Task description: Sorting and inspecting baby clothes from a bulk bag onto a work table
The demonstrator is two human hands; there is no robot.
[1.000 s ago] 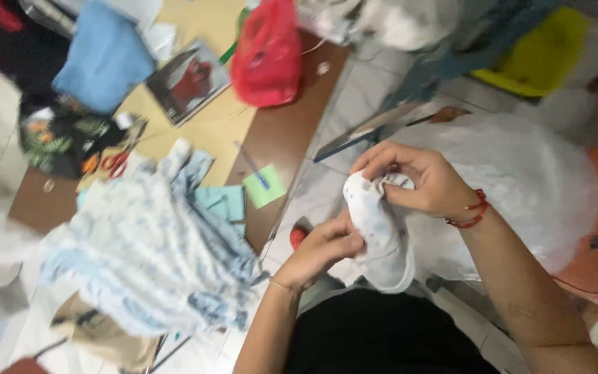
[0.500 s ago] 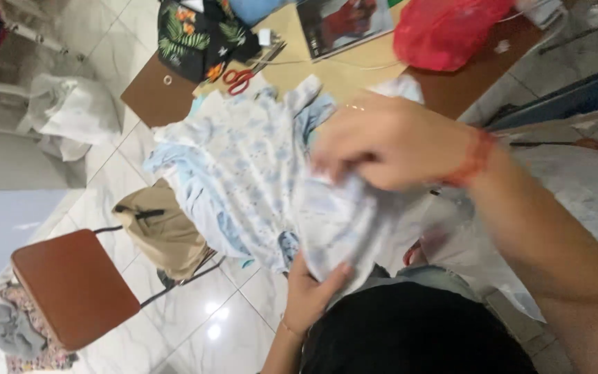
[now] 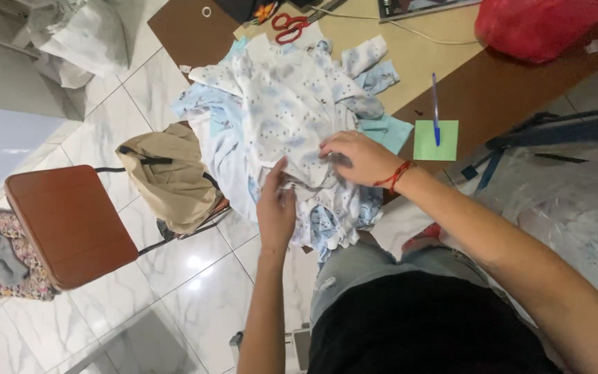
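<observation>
You are looking down at a heap of small, pale blue-and-white printed cotton garments that lies over the near left edge of the brown wooden desk and spills off it toward your lap. The cloth looks light, soft and limp. It will likely sag, bunch and slide rather than keep a shape, so a seam, hem or folded edge should give the surest hold.

Your right hand lies palm down on the heap near the desk edge, its fingers curled close and pinching a fold of white cloth. Your left hand reaches up from below, fingers nearly together, thumb and fingertips narrowly gripping the same hanging layer just beside the right hand.

On the desk to the right of the heap, a blue pen lies across a green square sticky note. Red-handled scissors lie at the far edge. A tan fabric bag sits on a chair left of the heap.
</observation>
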